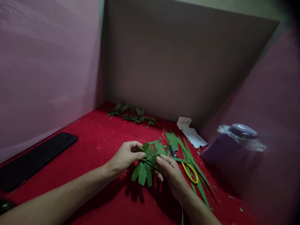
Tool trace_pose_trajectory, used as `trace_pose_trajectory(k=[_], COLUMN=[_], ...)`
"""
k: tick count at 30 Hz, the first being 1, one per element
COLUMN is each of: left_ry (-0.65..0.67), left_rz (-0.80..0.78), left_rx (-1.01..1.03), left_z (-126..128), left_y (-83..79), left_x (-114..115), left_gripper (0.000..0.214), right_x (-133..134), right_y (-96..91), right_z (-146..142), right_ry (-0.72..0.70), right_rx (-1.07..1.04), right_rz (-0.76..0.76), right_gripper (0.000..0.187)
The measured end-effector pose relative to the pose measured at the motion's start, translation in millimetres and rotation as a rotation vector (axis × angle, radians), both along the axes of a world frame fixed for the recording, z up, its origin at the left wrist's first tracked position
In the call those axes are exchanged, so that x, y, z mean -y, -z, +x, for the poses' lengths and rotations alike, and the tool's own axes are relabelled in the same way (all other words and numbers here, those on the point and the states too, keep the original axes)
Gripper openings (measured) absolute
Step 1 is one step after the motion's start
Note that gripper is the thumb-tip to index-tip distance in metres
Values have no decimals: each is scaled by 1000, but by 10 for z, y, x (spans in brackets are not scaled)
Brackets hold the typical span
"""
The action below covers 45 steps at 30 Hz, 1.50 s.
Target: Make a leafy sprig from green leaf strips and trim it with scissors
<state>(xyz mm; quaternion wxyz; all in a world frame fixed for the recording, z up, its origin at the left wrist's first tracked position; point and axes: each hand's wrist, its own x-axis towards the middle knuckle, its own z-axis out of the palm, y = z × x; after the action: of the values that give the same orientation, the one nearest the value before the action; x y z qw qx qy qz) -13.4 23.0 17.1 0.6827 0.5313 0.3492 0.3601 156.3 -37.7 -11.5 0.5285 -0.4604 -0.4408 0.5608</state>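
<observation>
Between my two hands is a leaf woven or folded from green strips [142, 173], with square-ended lobes fanned out above and below. My left hand [126, 157] pinches it from the left with thumb and fingers. From the right, my right hand [170, 170] pinches its other side, fingers partly hidden. Just beyond my right hand lie scissors [192, 173] with yellow handles and dark blades, partly covered by a green strip. Long green leaf strips [195, 164] and a wider cut piece [172, 141] lie around the scissors.
Several dark green leafy sprigs [139, 117] lie at the back. White papers [194, 137] rest at the back right, near a purple container [221, 147] with clear plastic around its top. A long black object [39, 156] lies left on the red cloth [93, 137]. Walls enclose three sides.
</observation>
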Motion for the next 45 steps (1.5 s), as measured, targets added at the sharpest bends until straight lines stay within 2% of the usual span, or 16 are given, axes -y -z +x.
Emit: trace_pose_trajectory(k=[3,6,10,12,15,17,21,24,26,31,37,45], left_ry=[-14,-25,-13,-50,-145,-164,-70,30,53,21,-35,-50], left_rz=[23,47,74,80,13,-43,-101,-85,-68,-80,-120,-83], left_rx=[7,3,30,63,148,202,171,120,86,41,133,148], left_z=[10,15,14,1,-32,-51,-39,2,25,42,56,51], left_y=[-27,-21,-32,-63,-107,-114,-68,-6,37,87,55,82], left_x=[12,16,14,5,-21,-36,-22,12,27,24,19,-5], left_gripper=[21,20,22,27,37,41,36,32,30,23,25,20], right_x=[7,23,35,31,14,-2,-32,-45,-46,-32,-18,1], right_y=[-26,-50,-50,-31,13,39,63,69,71,68,63,32], right_z=[17,6,-20,-18,4,20,28,20,14,-1,-29,-70], right_ry=[-78,-103,-68,-32,48,95,127,148,153,116,113,105], right_rx=[42,51,7,-21,-36,-39,-79,-107,-104,-64,-53,-76], right_rz=[-4,24,30,27,25,21,52,85,92,74,76,77], right_gripper=[30,24,19,19,18,17,14,14,14,16,19,21])
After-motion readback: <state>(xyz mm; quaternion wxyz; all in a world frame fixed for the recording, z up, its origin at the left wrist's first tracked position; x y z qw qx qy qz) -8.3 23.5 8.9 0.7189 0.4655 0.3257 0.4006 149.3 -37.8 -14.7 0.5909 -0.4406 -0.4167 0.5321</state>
